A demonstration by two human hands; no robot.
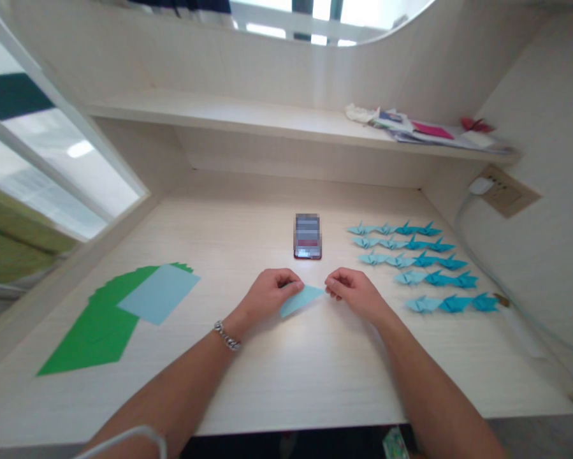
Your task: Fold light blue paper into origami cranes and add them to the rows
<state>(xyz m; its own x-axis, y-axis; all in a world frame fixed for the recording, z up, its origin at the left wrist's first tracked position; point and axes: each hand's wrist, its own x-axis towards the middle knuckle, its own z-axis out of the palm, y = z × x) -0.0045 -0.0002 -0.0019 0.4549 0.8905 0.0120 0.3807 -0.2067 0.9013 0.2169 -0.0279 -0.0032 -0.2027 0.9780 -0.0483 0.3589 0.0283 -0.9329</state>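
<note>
Between my hands is a light blue sheet of origami paper, folded to a pointed shape. My left hand pinches it at its upper left edge, thumb on top. My right hand is closed with its fingertips at the paper's right-hand corner, seemingly gripping the tip. Rows of folded paper cranes, pale to bright blue, stand on the desk to the right of my right hand. Off to the left lie a loose light blue sheet and, partly beneath it, a fanned stack of green paper.
A phone lies just beyond my hands on the desk. Above runs a shelf with papers at its right. A white cable hangs from a wall socket and passes right of the cranes.
</note>
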